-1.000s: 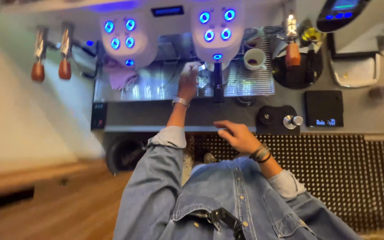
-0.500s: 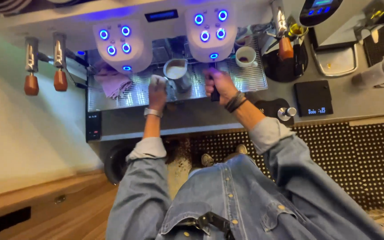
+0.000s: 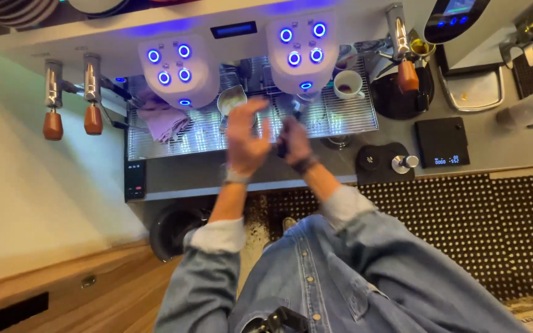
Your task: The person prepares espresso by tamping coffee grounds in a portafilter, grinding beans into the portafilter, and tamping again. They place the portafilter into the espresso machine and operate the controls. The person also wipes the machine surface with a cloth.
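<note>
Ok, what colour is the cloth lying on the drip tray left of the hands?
Pale lilac, a crumpled cloth on the metal drip tray; the head view shows it.

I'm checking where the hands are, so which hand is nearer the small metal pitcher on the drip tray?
Left. The left hand is raised, open and blurred, just below the small metal pitcher. The right hand is farther right, wrapped on a dark handle.
</note>
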